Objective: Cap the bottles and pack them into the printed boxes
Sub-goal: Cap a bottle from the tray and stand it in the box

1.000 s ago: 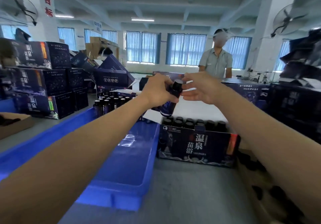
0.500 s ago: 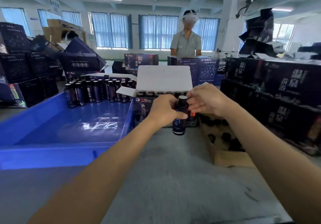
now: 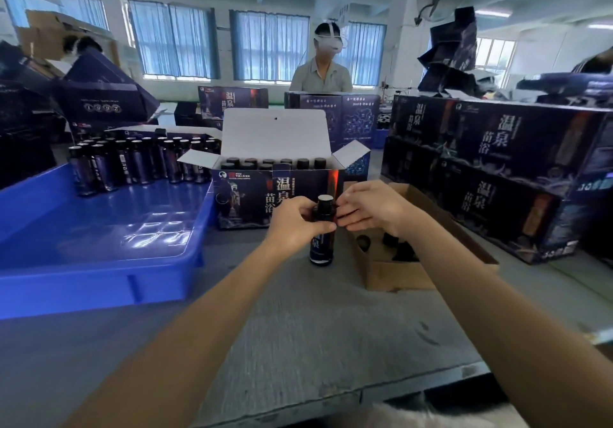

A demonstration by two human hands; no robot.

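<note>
A dark bottle (image 3: 321,245) is held upright on the counter (image 3: 315,328) by both hands.
Its body is gripped by the left hand (image 3: 295,225), and its upper part, just under the cap (image 3: 325,199), is pinched by the fingers (image 3: 343,220) of the right hand (image 3: 371,208). Just behind it, an open printed box (image 3: 252,202) is filled with capped bottles. A blue tray (image 3: 99,228) carrying more bottles is set to the left, and a brown carton (image 3: 398,275) just to the right.

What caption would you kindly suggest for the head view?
Left hand grips a dark bottle, right hand at its cap, before the open printed box.
</note>
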